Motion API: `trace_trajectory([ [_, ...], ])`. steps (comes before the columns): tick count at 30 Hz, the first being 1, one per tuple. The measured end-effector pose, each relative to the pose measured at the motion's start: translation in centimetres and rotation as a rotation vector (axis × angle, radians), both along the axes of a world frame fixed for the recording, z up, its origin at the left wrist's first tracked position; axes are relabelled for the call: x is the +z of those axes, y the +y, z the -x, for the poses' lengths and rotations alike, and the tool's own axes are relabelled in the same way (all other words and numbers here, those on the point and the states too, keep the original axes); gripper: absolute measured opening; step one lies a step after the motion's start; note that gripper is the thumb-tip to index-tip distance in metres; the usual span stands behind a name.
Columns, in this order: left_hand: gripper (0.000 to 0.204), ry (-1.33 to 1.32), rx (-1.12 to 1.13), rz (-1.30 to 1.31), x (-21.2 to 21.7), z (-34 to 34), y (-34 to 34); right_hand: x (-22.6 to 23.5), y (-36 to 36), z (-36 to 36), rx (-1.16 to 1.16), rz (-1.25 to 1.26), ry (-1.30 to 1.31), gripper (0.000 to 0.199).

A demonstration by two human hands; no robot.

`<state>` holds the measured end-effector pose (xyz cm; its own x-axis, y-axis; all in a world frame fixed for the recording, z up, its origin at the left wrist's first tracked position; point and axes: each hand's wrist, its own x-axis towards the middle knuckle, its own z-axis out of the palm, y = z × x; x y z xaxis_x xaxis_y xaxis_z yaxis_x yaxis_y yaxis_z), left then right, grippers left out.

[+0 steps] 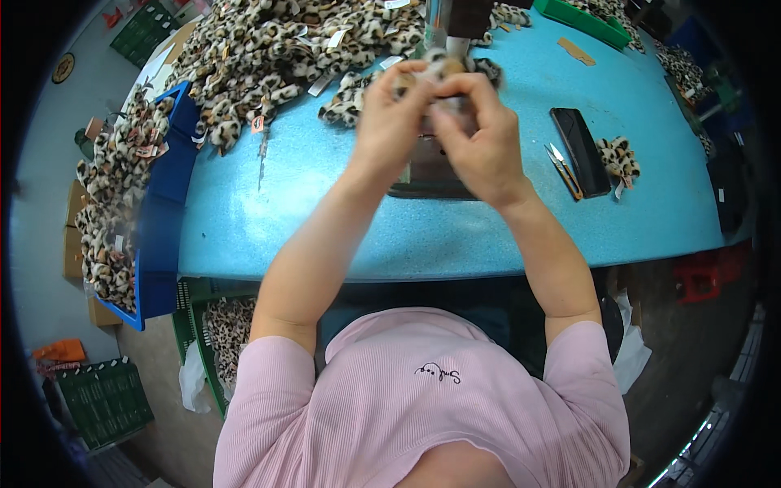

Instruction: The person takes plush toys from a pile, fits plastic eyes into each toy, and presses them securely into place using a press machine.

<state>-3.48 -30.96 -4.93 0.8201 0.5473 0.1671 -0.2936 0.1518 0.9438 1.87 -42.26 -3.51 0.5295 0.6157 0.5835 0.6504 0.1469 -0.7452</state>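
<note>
Both hands come together at the far middle of the blue table, over the dark bed (431,175) of what looks like a sewing machine. Between them is a spotted plush piece (445,67), partly covered by fingers and blurred. My left hand (389,122) pinches its left side, while my right hand (486,142) has thumb and fingers closed on its right side. Just behind the hands rises the machine's upright part (439,24). Another spotted plush piece (346,102) lies beside my left hand.
A large heap of spotted plush pieces (268,57) with paper tags covers the far left. A blue bin (154,244) of them hangs at the table's left edge. At right lie thread snips (565,172), a black case (582,150) and a plush piece (620,159). A green tray (586,26) stands beyond.
</note>
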Motion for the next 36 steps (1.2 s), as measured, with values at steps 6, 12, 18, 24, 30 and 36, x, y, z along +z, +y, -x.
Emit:
trace_trajectory([
  [6,0.03,-0.285,0.679,-0.684,7.9,10.1,15.4,0.1,4.8,-2.9,0.188,0.104,0.02,0.021],
  [12,0.04,1.624,1.146,-1.463,9.5,32.9,39.4,-4.3,14.9,-3.7,-0.013,0.821,-0.686,0.012],
  [18,0.038,0.494,0.907,-1.204,6.4,16.8,22.6,-4.9,12.9,-2.6,-0.061,0.516,-0.903,0.007],
  [24,0.025,0.35,-0.199,0.11,-1.5,5.7,6.2,-1.7,4.3,0.8,0.109,0.082,-0.934,0.003],
  [30,0.013,0.126,-0.255,0.207,-1.7,3.4,1.2,-1.6,-2.7,-4.1,0.248,0.236,0.563,0.018],
  [36,0.011,0.094,-0.066,-0.202,-2.5,1.7,-1.8,-4.2,-4.0,-3.5,0.407,0.039,0.785,0.01],
])
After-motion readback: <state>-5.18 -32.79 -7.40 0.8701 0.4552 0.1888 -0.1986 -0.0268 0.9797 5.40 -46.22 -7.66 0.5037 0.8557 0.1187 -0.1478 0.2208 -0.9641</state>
